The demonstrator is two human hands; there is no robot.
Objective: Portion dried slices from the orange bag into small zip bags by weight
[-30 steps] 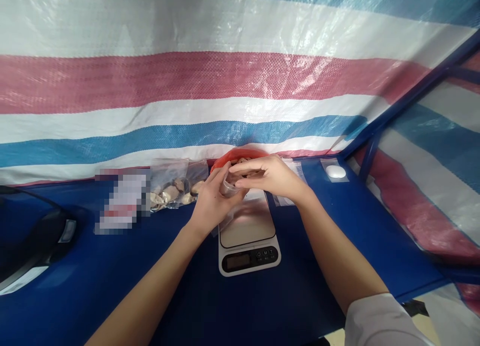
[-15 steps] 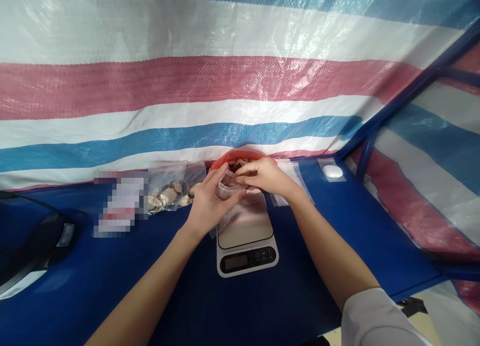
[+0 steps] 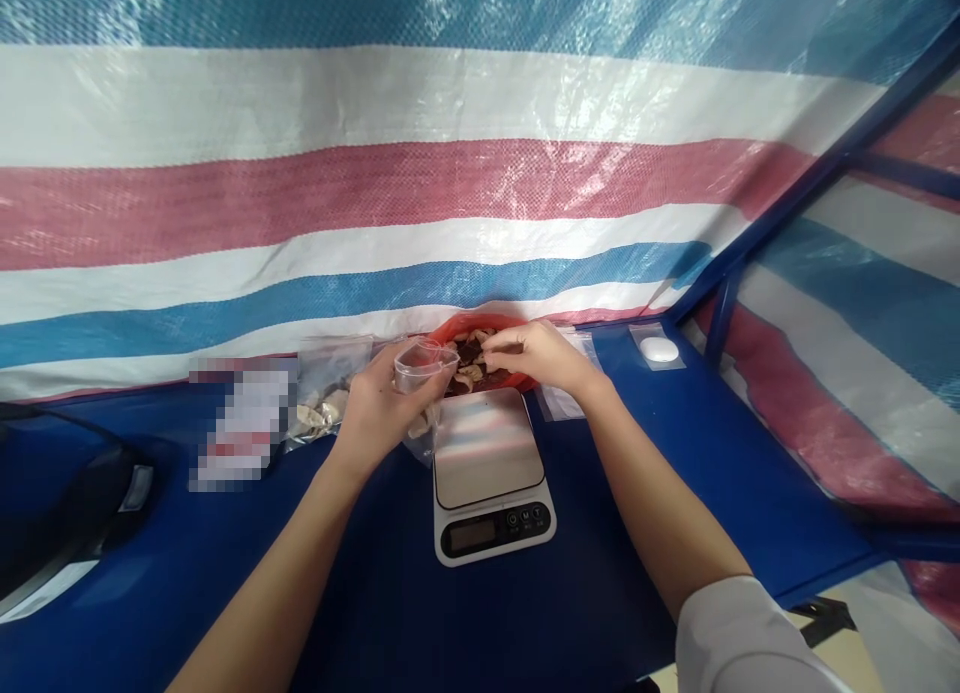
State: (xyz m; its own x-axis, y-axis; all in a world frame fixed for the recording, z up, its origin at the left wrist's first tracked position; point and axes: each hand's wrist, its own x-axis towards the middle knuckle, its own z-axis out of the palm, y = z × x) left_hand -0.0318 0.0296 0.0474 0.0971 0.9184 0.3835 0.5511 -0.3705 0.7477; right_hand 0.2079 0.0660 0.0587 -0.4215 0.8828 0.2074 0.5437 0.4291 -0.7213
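Observation:
My left hand [image 3: 379, 403] is closed around a clear plastic bag [image 3: 426, 366], its mouth spread in a rounded opening toward the red basin. Brown-and-cream pieces that look like dried mushroom slices [image 3: 471, 373] lie in the red basin [image 3: 448, 327] at the back of the table. Over the basin's right side, my right hand [image 3: 534, 355] reaches down with its thumb and fingertips pinched at the slices; what sits between them is partly hidden. In front of the basin stands a white kitchen scale [image 3: 491, 453] with a bare plate and a dark display.
Clear bags of pale slices [image 3: 319, 413] lie left of my left hand. Flat clear bags [image 3: 564, 398] are right of the basin, and a white rounded object [image 3: 658, 350] sits farther right. A black item [image 3: 82, 493] is at far left; striped sheeting [image 3: 375, 193] hangs behind.
My left hand has shifted left with the bag, away from my right hand. My right hand has left the bag's mouth and is down at the slices in the basin.

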